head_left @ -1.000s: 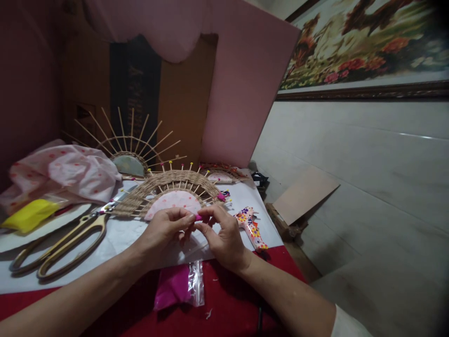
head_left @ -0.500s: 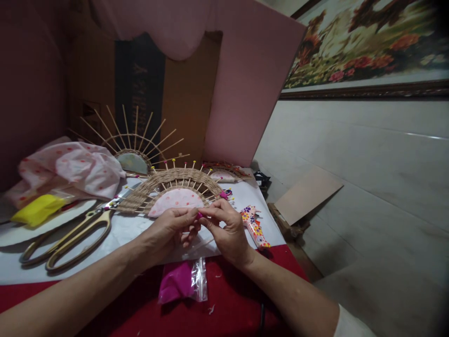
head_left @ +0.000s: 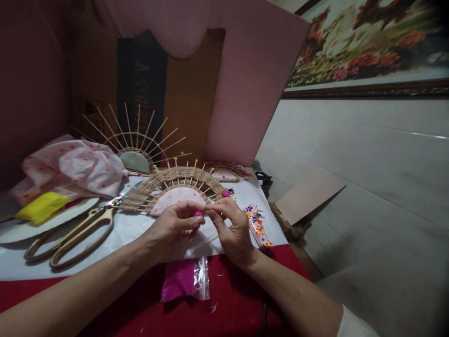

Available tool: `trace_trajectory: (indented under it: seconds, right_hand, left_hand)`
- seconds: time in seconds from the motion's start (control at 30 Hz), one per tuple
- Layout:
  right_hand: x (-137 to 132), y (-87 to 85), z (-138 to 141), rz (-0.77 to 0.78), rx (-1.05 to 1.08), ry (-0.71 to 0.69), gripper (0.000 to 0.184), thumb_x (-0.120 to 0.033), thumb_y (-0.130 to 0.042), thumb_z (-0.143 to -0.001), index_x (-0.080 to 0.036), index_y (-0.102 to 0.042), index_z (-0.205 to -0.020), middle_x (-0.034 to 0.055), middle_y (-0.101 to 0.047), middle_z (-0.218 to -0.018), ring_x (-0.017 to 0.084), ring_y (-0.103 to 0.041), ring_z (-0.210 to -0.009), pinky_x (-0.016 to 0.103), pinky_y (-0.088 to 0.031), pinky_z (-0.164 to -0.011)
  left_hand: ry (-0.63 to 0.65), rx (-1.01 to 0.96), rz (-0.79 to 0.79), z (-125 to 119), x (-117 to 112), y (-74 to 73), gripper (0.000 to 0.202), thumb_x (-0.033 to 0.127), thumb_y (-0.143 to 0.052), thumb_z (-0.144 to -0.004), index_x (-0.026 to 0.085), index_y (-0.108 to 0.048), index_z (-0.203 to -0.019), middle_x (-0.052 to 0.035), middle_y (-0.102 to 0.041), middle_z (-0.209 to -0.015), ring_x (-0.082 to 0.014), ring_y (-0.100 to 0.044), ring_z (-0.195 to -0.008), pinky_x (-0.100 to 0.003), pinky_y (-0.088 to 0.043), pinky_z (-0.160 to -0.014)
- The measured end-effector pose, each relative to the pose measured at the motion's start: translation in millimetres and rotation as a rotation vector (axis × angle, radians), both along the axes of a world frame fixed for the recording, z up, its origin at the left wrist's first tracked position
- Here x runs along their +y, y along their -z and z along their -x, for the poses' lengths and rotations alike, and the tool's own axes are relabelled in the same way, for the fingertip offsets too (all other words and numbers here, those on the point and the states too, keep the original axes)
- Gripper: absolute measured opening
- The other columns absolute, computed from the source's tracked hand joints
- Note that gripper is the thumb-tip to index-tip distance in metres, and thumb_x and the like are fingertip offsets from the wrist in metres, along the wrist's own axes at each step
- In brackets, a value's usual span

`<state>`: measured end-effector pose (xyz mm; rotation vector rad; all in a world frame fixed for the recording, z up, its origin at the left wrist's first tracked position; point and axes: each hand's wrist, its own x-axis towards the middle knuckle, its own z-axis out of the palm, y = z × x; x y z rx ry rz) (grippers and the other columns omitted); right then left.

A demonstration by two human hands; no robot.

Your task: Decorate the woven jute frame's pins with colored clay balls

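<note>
My left hand point(head_left: 177, 222) is closed, pinching a small bright pink lump of modelling clay point(head_left: 198, 214) between thumb and fingertips. My right hand point(head_left: 233, 229) meets it fingertip to fingertip. Its thumb and fingers are pinched together; whatever lies between them is too small to make out. Just behind the hands stands a woven half-round fan piece point(head_left: 138, 195) with a pink dotted half-circle point(head_left: 178, 197) at its base. Small pink and yellow balls tip its sticks. Below my hands, a clear zip bag with pink clay point(head_left: 179, 280) lies on the red cloth point(head_left: 231, 299).
Large scissors point(head_left: 84, 238) and a yellow packet point(head_left: 42, 207) lie left, before a bunched dotted cloth point(head_left: 77, 164). A bare-spoked frame point(head_left: 135, 161) stands behind. Right of my hands lies a flower-patterned tool point(head_left: 257, 227) on the white sheet point(head_left: 271, 220). A pink-draped carton rises behind.
My fingertips have shifted slightly, and the pink lump shows more clearly at my left fingertips. The whole view has moved a little; the objects on the table stay put.
</note>
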<state>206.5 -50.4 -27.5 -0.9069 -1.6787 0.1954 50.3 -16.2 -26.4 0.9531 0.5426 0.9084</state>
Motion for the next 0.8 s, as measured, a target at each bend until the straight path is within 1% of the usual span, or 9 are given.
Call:
trace_trajectory:
  seconds: [0.1, 0.17, 0.27, 0.33, 0.4, 0.53, 0.6, 0.7, 0.8]
  right_hand:
    - [-0.5, -0.7, -0.3, -0.009, 0.024, 0.022, 0.012, -0.017, -0.057, -0.087, -0.019, -0.067, -0.091, 0.0033, -0.06, -0.083, 0.015, -0.054, -0.078, 0.029, -0.045, -0.068]
    - [-1.1, -1.0, -0.3, -0.008, 0.029, 0.024, 0.012, -0.017, -0.056, -0.087, -0.019, -0.067, -0.091, 0.0031, -0.061, -0.083, 0.015, -0.054, -0.078, 0.029, -0.044, -0.068]
    - [-2.0, -1.1, -0.4, -0.011, 0.026, 0.029, 0.011, -0.017, -0.056, -0.088, -0.019, -0.067, -0.09, 0.0026, -0.06, -0.081, 0.014, -0.054, -0.077, 0.029, -0.043, -0.067]
    - [-2.2, -1.3, -0.6, -0.011, 0.03, 0.036, 0.011, -0.016, -0.056, -0.088, -0.019, -0.067, -0.089, 0.0024, -0.06, -0.08, 0.014, -0.053, -0.075, 0.028, -0.043, -0.066]
    - [-2.0, -1.4, -0.6, -0.01, 0.035, 0.04, 0.011, -0.016, -0.056, -0.087, -0.018, -0.067, -0.088, 0.0024, -0.059, -0.08, 0.014, -0.053, -0.075, 0.028, -0.043, -0.066]
    - [-1.3, -1.2, -0.1, -0.014, 0.024, 0.032, 0.011, -0.016, -0.056, -0.087, -0.019, -0.067, -0.089, 0.0027, -0.061, -0.082, 0.015, -0.054, -0.077, 0.029, -0.043, -0.067]
    - [-1.3, -0.8, 0.4, -0.013, 0.008, 0.024, 0.012, -0.017, -0.056, -0.088, -0.02, -0.067, -0.091, 0.0023, -0.061, -0.08, 0.015, -0.054, -0.077, 0.029, -0.043, -0.068]
    - [-1.5, -0.2, 0.8, -0.005, -0.008, 0.012, 0.012, -0.017, -0.056, -0.087, -0.02, -0.068, -0.091, 0.0019, -0.06, -0.078, 0.015, -0.054, -0.075, 0.029, -0.043, -0.068]
    - [-1.8, 0.1, 0.7, -0.015, 0.001, 0.02, 0.011, -0.016, -0.057, -0.087, -0.018, -0.068, -0.09, 0.0025, -0.06, -0.079, 0.015, -0.054, -0.075, 0.029, -0.043, -0.067]
  left_hand:
    - [0.001, 0.063, 0.013, -0.3, -0.3, -0.4, 0.03, 0.04, -0.075, -0.069, 0.014, -0.06, -0.065, 0.0061, -0.046, -0.04, -0.002, -0.032, -0.031, -0.012, -0.023, -0.03]
    - [0.007, 0.075, 0.031, -0.7, -0.9, -2.4, 0.036, 0.048, -0.068, -0.074, 0.013, -0.061, -0.065, 0.0053, -0.046, -0.037, -0.0022, -0.029, -0.028, -0.013, -0.018, -0.028]
    - [0.014, 0.038, 0.015, -1.3, -1.6, -6.1, 0.028, 0.033, -0.078, -0.067, 0.01, -0.067, -0.08, -0.0025, -0.065, -0.061, -0.005, -0.049, -0.042, -0.014, -0.036, -0.037]
    - [-0.002, 0.031, -0.005, -1.5, -1.3, -7.6, 0.032, 0.021, -0.083, -0.058, 0.01, -0.068, -0.084, -0.0037, -0.068, -0.071, -0.007, -0.056, -0.051, -0.015, -0.043, -0.045]
    - [-0.04, 0.05, -0.005, -1.6, -0.7, -7.8, 0.029, 0.019, -0.085, -0.054, 0.012, -0.066, -0.075, 0.0014, -0.063, -0.058, -0.0054, -0.051, -0.044, -0.013, -0.039, -0.039]
    - [-0.065, 0.097, 0.007, -1.6, -0.5, -6.7, 0.037, 0.048, -0.074, -0.066, 0.014, -0.06, -0.06, 0.0072, -0.042, -0.035, -0.0024, -0.028, -0.028, -0.014, -0.017, -0.027]
    - [-0.043, 0.108, -0.013, -1.9, -1.0, -6.4, 0.037, 0.048, -0.073, -0.068, 0.012, -0.065, -0.067, 0.0035, -0.052, -0.042, -0.0031, -0.035, -0.03, -0.014, -0.024, -0.029]
    - [-0.045, 0.086, -0.05, -2.7, -1.1, -5.8, 0.035, 0.028, -0.085, -0.055, 0.012, -0.068, -0.082, -0.002, -0.067, -0.068, -0.0068, -0.053, -0.048, -0.016, -0.041, -0.043]
    - [-0.124, 0.097, -0.064, -2.4, -0.2, -5.2, 0.034, 0.027, -0.087, -0.05, 0.014, -0.063, -0.07, 0.0029, -0.06, -0.056, -0.0051, -0.048, -0.041, -0.015, -0.035, -0.038]
